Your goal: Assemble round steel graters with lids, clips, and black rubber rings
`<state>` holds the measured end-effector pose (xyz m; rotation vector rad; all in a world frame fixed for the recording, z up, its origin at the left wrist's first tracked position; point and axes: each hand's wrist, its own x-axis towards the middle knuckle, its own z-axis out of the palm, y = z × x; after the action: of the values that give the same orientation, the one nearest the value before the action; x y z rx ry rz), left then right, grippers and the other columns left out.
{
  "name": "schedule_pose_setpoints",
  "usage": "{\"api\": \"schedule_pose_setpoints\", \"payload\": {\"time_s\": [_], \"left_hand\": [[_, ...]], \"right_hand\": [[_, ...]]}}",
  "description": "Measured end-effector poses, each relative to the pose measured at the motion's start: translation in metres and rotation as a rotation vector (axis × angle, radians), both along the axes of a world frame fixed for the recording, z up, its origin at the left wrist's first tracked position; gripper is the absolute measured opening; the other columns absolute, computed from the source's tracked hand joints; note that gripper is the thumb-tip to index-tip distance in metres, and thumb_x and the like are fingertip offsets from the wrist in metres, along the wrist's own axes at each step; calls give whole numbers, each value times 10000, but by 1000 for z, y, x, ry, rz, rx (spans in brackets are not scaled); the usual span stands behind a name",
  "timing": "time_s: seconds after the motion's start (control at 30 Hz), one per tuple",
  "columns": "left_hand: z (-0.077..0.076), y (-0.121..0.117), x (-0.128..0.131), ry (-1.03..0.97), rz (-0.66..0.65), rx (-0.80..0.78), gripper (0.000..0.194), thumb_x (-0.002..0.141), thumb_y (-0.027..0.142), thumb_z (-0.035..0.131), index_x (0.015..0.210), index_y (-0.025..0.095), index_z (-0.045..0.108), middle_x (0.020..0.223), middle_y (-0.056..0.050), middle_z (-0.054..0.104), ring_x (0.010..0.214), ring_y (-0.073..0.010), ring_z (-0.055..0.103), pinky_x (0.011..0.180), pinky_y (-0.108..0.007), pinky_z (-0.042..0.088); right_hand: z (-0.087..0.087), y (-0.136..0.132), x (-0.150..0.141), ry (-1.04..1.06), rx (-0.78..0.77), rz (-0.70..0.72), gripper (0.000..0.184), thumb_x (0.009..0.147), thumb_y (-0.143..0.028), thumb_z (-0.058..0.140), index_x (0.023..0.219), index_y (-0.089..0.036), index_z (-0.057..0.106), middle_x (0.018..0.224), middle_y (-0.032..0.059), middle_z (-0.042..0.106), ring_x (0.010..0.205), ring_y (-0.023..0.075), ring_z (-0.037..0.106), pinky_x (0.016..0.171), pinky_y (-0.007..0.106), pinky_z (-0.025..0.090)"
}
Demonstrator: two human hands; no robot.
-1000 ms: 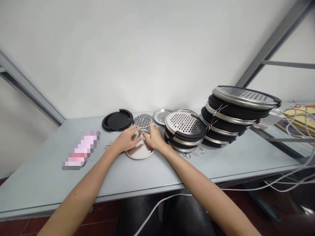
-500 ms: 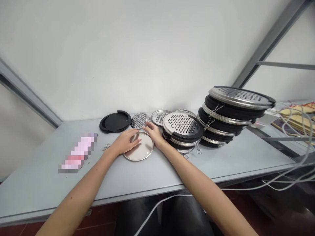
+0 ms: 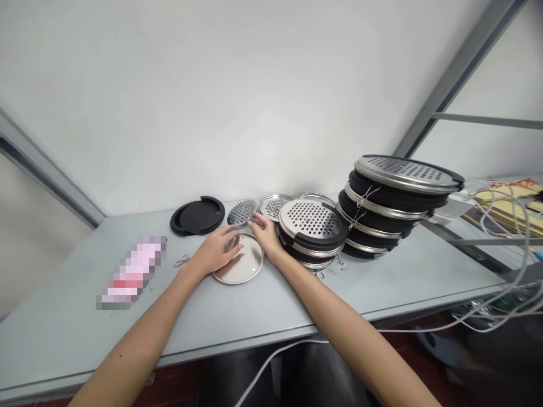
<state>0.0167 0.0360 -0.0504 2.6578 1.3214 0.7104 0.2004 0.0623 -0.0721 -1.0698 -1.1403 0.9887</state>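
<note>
On the grey table, the left hand and right hand flank one smooth disc, thumbs farther apart than a second ago; fingers half-spread, whether gripping its rim I cannot tell. Behind are two perforated discs and a third, half-hidden disc; to the right, two stacks.

Pale grey-blue across the desk. Beige-grey sheen, brown where reflecting, on the round metal plate, rimmed in silver. Black for the notched tray. Rows of dark holes against silver on the grater disc. Black-and-silver bands down the tall stack.
</note>
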Motion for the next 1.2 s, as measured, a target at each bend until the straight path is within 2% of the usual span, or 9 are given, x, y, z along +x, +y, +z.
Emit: {"api": "schedule_pose_setpoints", "payload": {"time_s": [0.2,0.33,0.5,0.63,0.8,0.9,1.07,1.2], "left_hand": [[1,-2,-1,-45,59,19,402,920,432,529,1213,186,651,1363,-149,581,1262,-320,548,1060,-506,463],[7,-1,-7,-69,64,57,375,927,425,523,1179,186,664,1340,-146,594,1237,-307,561,1056,-501,464],[17,2,-18,-181,138,120,342,920,429,549,1129,194,683,1271,-123,636,1192,-282,591,1042,-462,478],[16,5,-22,-185,157,136,317,919,427,545,1088,202,691,1216,-120,657,1147,-282,614,1017,-467,490],[9,7,-21,-142,143,106,309,911,400,561,1092,183,685,1210,-124,651,1141,-276,613,1021,-449,484],[8,6,-18,-129,131,96,307,914,390,556,1097,178,682,1208,-123,649,1142,-273,610,1026,-442,479],[11,4,-15,-135,124,101,295,919,385,545,1085,185,685,1206,-116,650,1147,-275,608,1026,-445,478],[14,4,-16,-171,145,130,281,917,382,548,1073,193,686,1185,-110,661,1127,-273,619,1013,-447,486]], "right_hand": [[2,-7,-2,-57,155,-103,398,824,-371,615,1138,-132,665,1291,164,566,1138,246,610,965,395,532],[1,-11,-5,-79,161,-147,318,838,-320,585,1087,-142,670,1213,144,592,1074,216,636,936,356,548],[1,-14,-8,-81,122,-122,211,801,-257,608,967,-147,679,1103,116,632,871,187,688,830,332,581],[3,-16,-8,-105,118,-131,196,812,-248,616,962,-153,699,1095,112,634,862,182,682,821,321,580],[5,-23,-5,-378,230,-109,290,828,-109,546,1063,-136,714,1120,132,639,977,209,651,904,350,540],[7,-25,-4,-559,282,-110,305,819,-42,538,1027,-158,729,1049,106,669,981,214,634,932,355,503],[9,-21,-2,-681,229,-114,225,850,-55,561,911,-177,739,949,86,683,873,206,637,839,328,502],[11,-22,-3,-704,258,-110,215,866,-87,567,918,-211,736,941,68,686,848,201,637,798,313,498]]}}
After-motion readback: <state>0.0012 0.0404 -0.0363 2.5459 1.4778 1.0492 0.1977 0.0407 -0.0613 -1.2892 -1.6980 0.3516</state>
